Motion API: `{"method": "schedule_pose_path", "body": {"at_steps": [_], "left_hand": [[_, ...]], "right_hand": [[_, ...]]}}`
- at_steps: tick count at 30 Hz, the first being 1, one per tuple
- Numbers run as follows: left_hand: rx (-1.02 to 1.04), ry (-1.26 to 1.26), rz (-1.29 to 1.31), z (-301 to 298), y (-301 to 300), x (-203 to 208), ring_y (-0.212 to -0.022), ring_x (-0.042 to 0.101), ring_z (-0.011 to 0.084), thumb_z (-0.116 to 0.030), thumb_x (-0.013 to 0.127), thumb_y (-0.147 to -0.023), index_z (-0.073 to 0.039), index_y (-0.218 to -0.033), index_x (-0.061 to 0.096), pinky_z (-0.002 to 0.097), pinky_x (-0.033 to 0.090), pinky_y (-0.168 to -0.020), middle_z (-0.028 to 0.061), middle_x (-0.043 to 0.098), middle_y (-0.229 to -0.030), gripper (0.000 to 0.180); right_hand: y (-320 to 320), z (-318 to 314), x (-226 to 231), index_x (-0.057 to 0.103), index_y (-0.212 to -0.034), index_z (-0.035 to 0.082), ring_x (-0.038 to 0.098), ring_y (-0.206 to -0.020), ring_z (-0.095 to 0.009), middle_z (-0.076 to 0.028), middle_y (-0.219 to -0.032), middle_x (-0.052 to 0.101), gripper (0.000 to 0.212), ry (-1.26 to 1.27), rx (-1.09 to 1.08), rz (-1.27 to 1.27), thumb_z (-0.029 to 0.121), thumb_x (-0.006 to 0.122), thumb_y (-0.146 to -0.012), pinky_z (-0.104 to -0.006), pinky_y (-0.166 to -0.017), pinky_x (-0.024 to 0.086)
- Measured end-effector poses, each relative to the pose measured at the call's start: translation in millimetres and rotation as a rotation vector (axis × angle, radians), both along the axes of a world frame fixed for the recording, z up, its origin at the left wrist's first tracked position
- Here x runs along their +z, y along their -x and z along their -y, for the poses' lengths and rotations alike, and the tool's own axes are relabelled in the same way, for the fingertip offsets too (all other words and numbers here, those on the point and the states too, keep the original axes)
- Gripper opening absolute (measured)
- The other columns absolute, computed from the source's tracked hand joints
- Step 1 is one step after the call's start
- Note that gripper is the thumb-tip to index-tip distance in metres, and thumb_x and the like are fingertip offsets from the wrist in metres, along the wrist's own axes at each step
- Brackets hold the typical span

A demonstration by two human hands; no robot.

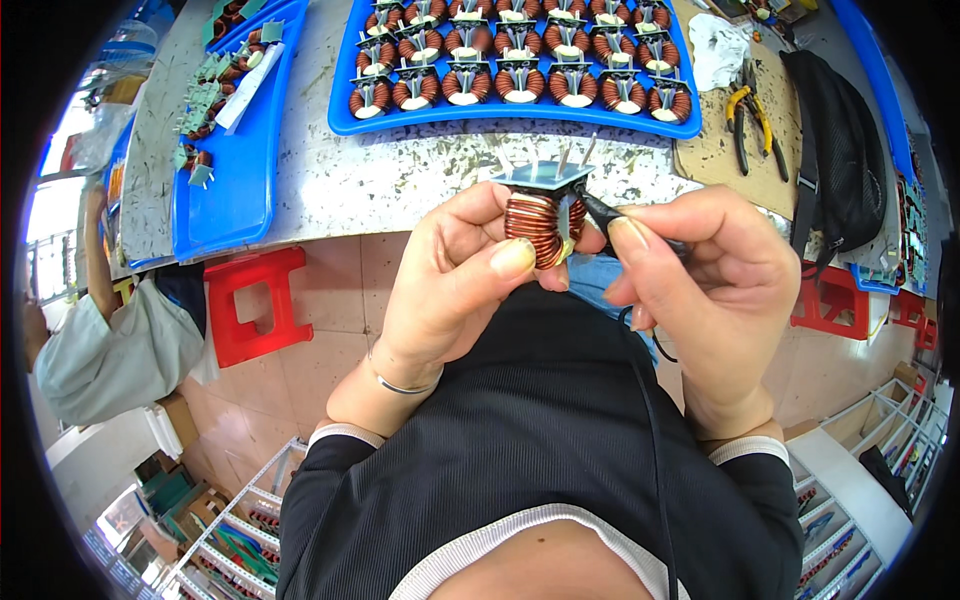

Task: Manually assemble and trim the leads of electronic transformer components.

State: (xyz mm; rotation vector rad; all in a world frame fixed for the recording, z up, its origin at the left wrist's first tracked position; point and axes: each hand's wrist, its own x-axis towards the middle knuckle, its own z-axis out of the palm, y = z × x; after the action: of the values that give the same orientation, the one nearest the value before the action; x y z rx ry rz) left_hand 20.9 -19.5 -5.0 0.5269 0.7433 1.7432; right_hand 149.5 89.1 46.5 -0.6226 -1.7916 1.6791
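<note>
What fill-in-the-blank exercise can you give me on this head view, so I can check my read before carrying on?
1. Of the left hand and the right hand, the one gripping the wire-wound coil is the ____.
2. The slim tool in the right hand is coloured ____.
3. Beyond the hands, the tray holding rows of coils is coloured ____.
4. The pliers lie to the ____ of that tray.

Missing words: left; black; blue; right.

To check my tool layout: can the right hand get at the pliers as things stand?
Likely yes: nothing visible covers the pliers or blocks the way, though the right hand holds a black tool.
</note>
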Motion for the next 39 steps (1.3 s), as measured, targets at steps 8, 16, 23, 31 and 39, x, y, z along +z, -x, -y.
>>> {"method": "schedule_pose_path", "body": {"at_steps": [8,16,23,31,39], "left_hand": [[0.039,0.047,-0.053,1,0,1,-0.079,0.057,0.0131,-0.020,0.061,-0.078,0.006,-0.110,0.047,0.0260,0.047,-0.074,0.0175,0.060,-0.099,0.043],[-0.048,0.042,0.110,0,-2,3,-0.072,0.054,0.0122,-0.033,0.058,-0.080,0.003,-0.110,0.049,0.0249,0.046,-0.070,0.0181,0.059,-0.098,0.048],[-0.100,0.036,0.270,1,-3,0,-0.071,0.053,0.0136,-0.037,0.055,-0.082,0.003,-0.109,0.050,0.0256,0.046,-0.067,0.0182,0.059,-0.097,0.049],[-0.075,0.041,0.146,0,-1,0,-0.071,0.054,0.0127,-0.036,0.055,-0.082,0.004,-0.110,0.049,0.0248,0.046,-0.069,0.0181,0.059,-0.096,0.049],[0.000,0.063,-0.086,-1,2,-4,-0.070,0.054,0.0120,-0.035,0.054,-0.083,0.003,-0.112,0.048,0.0248,0.046,-0.069,0.0175,0.060,-0.097,0.049]], "right_hand": [[-1,-1,-2,0.056,-0.082,-0.004,0.058,-0.054,-0.008,-0.007,-0.071,0.059,0.005,-0.046,-0.007,-0.007,-0.001,0.059,-0.079,-0.0150,-0.040,0.041],[-1,-2,-2,0.056,-0.083,-0.003,0.058,-0.054,-0.008,-0.007,-0.070,0.058,0.005,-0.053,-0.003,-0.029,-0.001,0.059,-0.079,-0.0150,-0.040,0.040],[-2,-1,-1,0.056,-0.083,-0.003,0.057,-0.054,-0.008,-0.007,-0.070,0.058,0.006,-0.039,0.009,-0.041,-0.001,0.059,-0.078,-0.0157,-0.041,0.041],[-2,-5,1,0.057,-0.082,-0.004,0.057,-0.054,-0.008,-0.006,-0.071,0.058,0.006,-0.045,0.011,-0.012,-0.001,0.060,-0.077,-0.0153,-0.041,0.041],[0,-14,6,0.058,-0.080,-0.004,0.057,-0.053,-0.007,-0.005,-0.066,0.057,0.005,-0.071,0.051,0.084,-0.002,0.060,-0.076,-0.0145,-0.041,0.040]]}}
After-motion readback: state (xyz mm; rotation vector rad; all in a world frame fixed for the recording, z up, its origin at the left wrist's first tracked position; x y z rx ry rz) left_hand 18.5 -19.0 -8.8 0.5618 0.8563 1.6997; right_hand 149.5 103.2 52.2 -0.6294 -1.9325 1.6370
